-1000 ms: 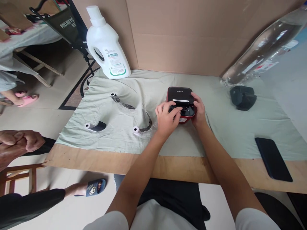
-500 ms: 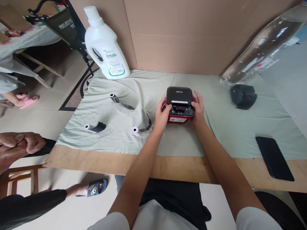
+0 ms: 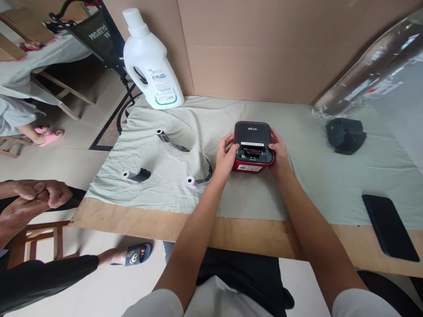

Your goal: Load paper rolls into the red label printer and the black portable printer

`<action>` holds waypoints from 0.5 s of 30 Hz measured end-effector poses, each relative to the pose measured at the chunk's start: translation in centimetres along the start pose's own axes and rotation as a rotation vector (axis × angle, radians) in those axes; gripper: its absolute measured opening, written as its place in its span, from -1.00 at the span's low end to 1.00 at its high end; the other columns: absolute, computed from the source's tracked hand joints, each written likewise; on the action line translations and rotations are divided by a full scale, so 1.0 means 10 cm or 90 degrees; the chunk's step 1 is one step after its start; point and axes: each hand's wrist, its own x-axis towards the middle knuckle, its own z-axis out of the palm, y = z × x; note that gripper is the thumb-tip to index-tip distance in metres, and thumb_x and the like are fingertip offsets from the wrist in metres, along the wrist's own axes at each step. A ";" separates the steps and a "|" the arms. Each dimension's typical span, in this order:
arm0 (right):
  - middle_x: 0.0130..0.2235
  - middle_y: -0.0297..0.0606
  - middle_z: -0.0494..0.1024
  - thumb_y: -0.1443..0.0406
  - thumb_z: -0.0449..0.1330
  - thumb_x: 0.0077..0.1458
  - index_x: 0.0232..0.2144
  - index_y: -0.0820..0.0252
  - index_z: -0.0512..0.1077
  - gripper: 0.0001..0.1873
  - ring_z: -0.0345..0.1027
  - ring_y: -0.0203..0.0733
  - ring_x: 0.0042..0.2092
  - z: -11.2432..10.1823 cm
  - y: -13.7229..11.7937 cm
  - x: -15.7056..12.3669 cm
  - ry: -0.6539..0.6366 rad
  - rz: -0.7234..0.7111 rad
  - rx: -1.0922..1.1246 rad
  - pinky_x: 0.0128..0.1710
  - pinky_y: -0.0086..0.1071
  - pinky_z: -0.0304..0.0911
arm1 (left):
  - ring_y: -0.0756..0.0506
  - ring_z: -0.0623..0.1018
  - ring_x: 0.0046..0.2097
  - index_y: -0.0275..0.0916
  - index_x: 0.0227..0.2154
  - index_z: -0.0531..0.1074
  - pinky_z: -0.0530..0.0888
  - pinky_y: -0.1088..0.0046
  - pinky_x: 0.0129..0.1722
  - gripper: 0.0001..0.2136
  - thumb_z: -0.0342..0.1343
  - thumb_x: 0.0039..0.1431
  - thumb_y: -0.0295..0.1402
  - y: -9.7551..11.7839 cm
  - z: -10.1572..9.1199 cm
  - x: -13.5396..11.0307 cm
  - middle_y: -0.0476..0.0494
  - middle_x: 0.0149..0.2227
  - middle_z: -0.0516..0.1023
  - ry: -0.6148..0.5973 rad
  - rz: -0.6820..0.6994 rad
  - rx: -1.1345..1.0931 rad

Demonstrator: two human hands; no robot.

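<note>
A small red-and-black label printer (image 3: 253, 132) stands on the cloth in front of me, its lid down. A dark strip (image 3: 253, 151) shows at the slot in its top. My left hand (image 3: 225, 157) grips the printer's left side, thumb at the top edge. On the opposite side my right hand (image 3: 279, 152) holds it the same way, its thumb near the slot; its other fingers are partly hidden. Left of the printer lie three small paper rolls, each with a dark tail: a far roll (image 3: 160, 133), a near-left roll (image 3: 126, 175) and one closer roll (image 3: 191, 181).
A white detergent bottle (image 3: 155, 66) stands at the back left against cardboard (image 3: 247, 53). To the right are a black device (image 3: 345, 135), a plastic-wrapped tube (image 3: 363, 75) and a phone (image 3: 390, 226). Another person's clasped hands (image 3: 39, 196) are at the left edge.
The view has swung slightly left, so everything appears further right. Both hands keep hold of the printer; the left fingers look a little more raised along its side.
</note>
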 end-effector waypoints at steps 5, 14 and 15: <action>0.21 -0.34 0.58 0.08 0.33 -0.02 0.06 -0.08 0.52 -0.46 0.31 0.10 0.36 0.02 0.01 -0.06 -0.007 -0.003 0.018 0.43 0.11 0.19 | -0.16 0.53 0.28 -0.14 0.02 0.50 0.40 0.33 0.31 -0.72 0.20 0.26 -0.36 -0.02 0.00 0.00 -0.14 0.21 0.57 -0.010 0.027 0.020; 0.16 -0.43 0.62 0.10 0.30 -0.02 0.00 -0.12 0.56 -0.53 0.37 0.04 0.32 0.01 0.01 -0.09 -0.022 0.042 0.062 0.45 0.08 0.16 | -0.18 0.59 0.17 -0.15 -0.05 0.50 0.47 0.30 0.22 -0.74 0.23 0.19 -0.32 0.02 -0.01 -0.01 -0.13 0.13 0.62 -0.010 -0.024 0.003; 0.16 -0.43 0.62 0.12 0.30 -0.03 0.00 -0.12 0.56 -0.52 0.37 0.05 0.32 0.00 0.01 -0.08 -0.026 0.045 0.061 0.45 0.08 0.16 | -0.18 0.59 0.17 -0.15 -0.05 0.50 0.47 0.31 0.20 -0.73 0.22 0.18 -0.32 0.03 -0.01 -0.01 -0.13 0.13 0.62 -0.011 -0.025 0.004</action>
